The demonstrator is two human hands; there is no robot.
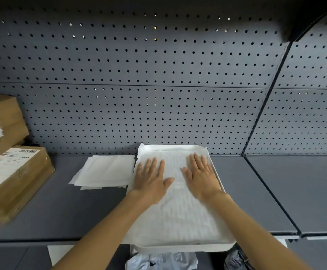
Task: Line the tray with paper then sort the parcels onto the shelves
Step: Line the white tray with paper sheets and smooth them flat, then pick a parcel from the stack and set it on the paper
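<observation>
The shelf (246,188) and the perforated back panel (139,65) look like matt grey painted metal, smooth apart from the punched holes. The tray (215,247) is white and matt, seemingly plastic. The paper liner (178,215) in it is thin, white and faintly ribbed, as is the loose sheet stack (104,172). The parcels (18,184) are brown cardboard with glossy tape and paper labels.
</observation>
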